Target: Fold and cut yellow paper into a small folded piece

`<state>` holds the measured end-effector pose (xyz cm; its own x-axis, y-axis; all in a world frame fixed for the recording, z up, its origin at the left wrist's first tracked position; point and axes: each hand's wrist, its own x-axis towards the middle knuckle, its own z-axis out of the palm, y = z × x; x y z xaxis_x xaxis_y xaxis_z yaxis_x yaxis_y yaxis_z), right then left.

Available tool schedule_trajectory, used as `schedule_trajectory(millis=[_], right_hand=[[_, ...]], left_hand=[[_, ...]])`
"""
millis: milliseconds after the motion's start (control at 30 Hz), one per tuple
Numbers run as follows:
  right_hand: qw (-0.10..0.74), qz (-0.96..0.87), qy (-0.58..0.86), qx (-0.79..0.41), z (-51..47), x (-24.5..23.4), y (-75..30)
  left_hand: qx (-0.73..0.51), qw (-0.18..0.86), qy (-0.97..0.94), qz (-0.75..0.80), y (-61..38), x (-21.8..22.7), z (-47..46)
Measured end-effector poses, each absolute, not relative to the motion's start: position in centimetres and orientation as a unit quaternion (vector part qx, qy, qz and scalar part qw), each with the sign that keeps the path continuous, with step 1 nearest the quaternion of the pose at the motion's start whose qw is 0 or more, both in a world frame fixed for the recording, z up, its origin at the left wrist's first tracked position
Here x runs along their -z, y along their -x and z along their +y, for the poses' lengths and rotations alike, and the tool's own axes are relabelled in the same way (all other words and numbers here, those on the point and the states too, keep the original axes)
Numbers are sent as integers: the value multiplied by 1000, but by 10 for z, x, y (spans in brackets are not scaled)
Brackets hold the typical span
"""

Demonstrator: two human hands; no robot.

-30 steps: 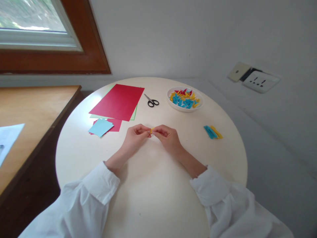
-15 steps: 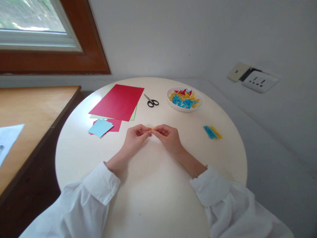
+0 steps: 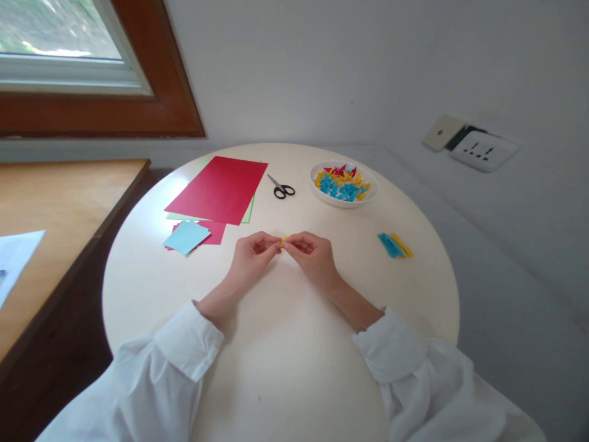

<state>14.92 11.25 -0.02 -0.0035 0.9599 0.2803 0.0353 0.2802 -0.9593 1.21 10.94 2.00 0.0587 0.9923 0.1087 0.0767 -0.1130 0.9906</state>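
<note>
Between my fingertips, over the middle of the white round table (image 3: 294,344), is a small yellow piece of folded paper (image 3: 284,240). My left hand (image 3: 254,256) pinches its left side, thumb against fingers. From the other side my right hand (image 3: 313,258) pinches it too. Most of the paper is covered by the fingers, so its exact shape cannot be made out. Beyond my hands lie scissors (image 3: 281,189) with black handles, their blades toward the far left.
At the back right stands a white dish (image 3: 343,201) full of folded blue, yellow and red paper pieces. Blue strips (image 3: 390,245) and yellow strips (image 3: 403,245) lie at the right. Red sheets (image 3: 218,187) and light-blue squares (image 3: 188,237) lie at the left. A wooden desk (image 3: 69,209) is beside the table.
Slightly more of the yellow paper shows between my fingertips. Both hands stay in nearly the same place, and the other things have not moved.
</note>
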Motion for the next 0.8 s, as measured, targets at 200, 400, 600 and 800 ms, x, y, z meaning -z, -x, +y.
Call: schedule_trajectory(millis=[200, 400, 600, 800], right_hand=[[557, -575, 435, -412, 112, -1, -148], [554, -575, 436, -416, 112, -1, -148], [569, -560, 415, -436, 113, 0, -147], [573, -544, 407, -459, 114, 0, -146]], left_hand=[[-494, 456, -563, 480, -12, -17, 109], [-497, 456, -562, 479, -12, -16, 109], [-497, 444, -566, 485, -12, -15, 109], [-512, 436, -571, 471, -14, -18, 108]])
